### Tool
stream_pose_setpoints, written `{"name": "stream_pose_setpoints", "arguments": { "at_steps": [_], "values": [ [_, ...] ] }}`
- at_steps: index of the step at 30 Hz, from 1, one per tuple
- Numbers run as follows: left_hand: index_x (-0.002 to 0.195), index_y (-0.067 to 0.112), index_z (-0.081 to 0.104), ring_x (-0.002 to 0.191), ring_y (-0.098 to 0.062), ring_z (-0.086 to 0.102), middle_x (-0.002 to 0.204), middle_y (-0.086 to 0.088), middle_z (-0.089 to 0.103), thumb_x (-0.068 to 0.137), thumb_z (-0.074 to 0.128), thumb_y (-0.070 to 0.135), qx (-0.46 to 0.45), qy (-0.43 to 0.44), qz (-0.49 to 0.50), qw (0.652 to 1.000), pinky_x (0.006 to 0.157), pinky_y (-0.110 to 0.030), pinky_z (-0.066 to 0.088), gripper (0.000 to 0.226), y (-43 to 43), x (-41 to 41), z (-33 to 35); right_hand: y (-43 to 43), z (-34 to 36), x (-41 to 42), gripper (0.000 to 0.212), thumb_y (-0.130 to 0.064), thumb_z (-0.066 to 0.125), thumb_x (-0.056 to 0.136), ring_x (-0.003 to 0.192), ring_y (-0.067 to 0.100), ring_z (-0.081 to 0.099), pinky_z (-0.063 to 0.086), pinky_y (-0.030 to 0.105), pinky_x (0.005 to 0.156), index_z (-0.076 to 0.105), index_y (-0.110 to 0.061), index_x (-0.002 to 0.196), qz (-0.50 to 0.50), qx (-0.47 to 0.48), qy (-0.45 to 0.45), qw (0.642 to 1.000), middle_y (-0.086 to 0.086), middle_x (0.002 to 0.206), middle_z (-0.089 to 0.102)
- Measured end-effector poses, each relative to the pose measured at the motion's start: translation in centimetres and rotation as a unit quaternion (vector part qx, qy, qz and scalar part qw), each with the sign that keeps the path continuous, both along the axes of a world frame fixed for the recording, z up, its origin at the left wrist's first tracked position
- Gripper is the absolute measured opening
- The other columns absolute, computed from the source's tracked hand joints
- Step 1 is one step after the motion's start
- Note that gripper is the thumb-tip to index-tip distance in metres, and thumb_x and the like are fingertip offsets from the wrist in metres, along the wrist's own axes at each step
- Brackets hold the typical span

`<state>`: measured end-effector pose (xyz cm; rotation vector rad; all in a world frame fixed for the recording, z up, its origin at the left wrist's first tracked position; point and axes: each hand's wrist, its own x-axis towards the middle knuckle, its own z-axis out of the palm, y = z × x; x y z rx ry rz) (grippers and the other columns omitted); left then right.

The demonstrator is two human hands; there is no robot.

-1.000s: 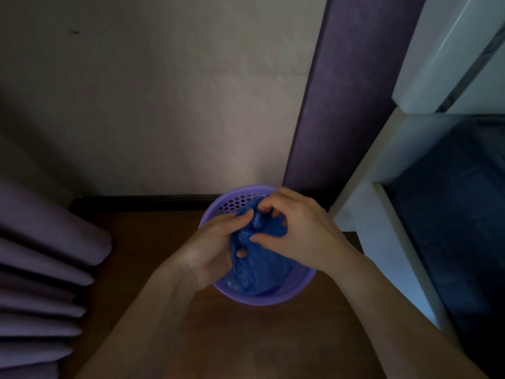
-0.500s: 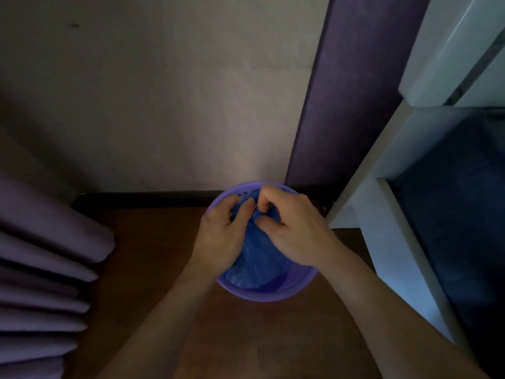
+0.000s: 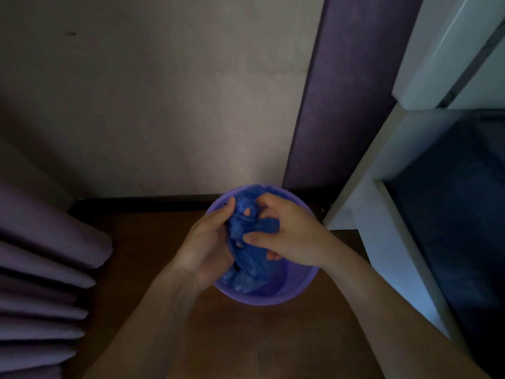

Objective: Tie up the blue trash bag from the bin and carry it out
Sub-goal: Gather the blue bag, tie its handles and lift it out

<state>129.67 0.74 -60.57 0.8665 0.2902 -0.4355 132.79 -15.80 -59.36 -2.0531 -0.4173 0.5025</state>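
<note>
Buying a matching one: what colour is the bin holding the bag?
Light purple bin, seen in the head view.

The brown floor point(image 3: 142, 258) is carrying the purple bin point(image 3: 262, 298) against the wall; curtain folds point(image 3: 41, 269) at the left are seemingly touching it, though dimness hides that.

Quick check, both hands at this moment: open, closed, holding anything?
Left hand: closed on the gathered blue trash bag.
Right hand: closed, pinching a twisted strip of the same bag above the purple bin.
</note>
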Motion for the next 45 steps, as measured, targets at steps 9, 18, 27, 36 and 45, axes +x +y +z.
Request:
{"name": "stream_pose_setpoints", "arguments": {
  "at_steps": [9,18,27,36,45],
  "values": [
    [0.109,-0.002,0.067,0.100,-0.034,0.066,0.108,-0.027,0.070,0.093,0.061,0.032,0.241,-0.099,0.048,0.964,0.091,-0.049,0.052,0.038,-0.4,0.3,-0.4,-1.0,0.2,0.8,0.020,-0.029,0.075,0.087,0.077,0.008,0.056,0.044,0.020,0.070,0.056,-0.032,0.080,-0.028,0.020,-0.182,0.983,-0.008,0.084,0.056],
    [0.085,0.016,0.064,0.081,-0.027,0.067,0.084,-0.009,0.068,0.095,0.056,0.041,0.495,-0.261,-0.035,0.828,0.073,-0.043,0.053,0.028,0.9,0.7,-1.1,-3.4,1.3,1.7,0.030,-0.025,0.061,0.098,0.061,0.010,0.054,0.045,0.027,0.055,0.062,-0.011,0.072,-0.076,0.146,0.034,0.986,0.004,0.067,0.056],
    [0.069,0.019,0.062,0.054,-0.004,0.050,0.057,0.009,0.056,0.095,0.057,0.037,0.479,-0.154,-0.075,0.861,0.059,-0.031,0.042,0.033,4.3,0.9,-1.6,-7.2,0.8,2.4,0.022,-0.023,0.081,0.081,0.053,0.005,0.060,0.047,0.019,0.050,0.067,-0.012,0.069,-0.177,0.049,0.038,0.982,-0.007,0.054,0.063],
    [0.077,0.008,0.067,0.062,-0.010,0.061,0.068,-0.002,0.065,0.082,0.076,0.012,0.448,-0.065,-0.153,0.879,0.058,-0.023,0.050,0.011,6.0,0.8,-1.9,-7.0,-0.2,3.1,0.012,-0.013,0.063,0.096,0.080,0.012,0.073,0.062,0.027,0.077,0.073,-0.008,0.092,-0.235,0.098,0.041,0.966,0.005,0.079,0.076],
    [0.077,0.008,0.068,0.065,-0.012,0.059,0.071,-0.005,0.062,0.086,0.070,0.004,0.509,-0.031,-0.181,0.841,0.053,-0.016,0.051,0.010,7.4,0.8,-2.1,-8.4,-0.8,3.0,0.009,-0.017,0.073,0.088,0.084,0.015,0.076,0.062,0.025,0.073,0.075,-0.009,0.090,-0.110,-0.032,0.100,0.988,0.006,0.081,0.080]
  ]
}}
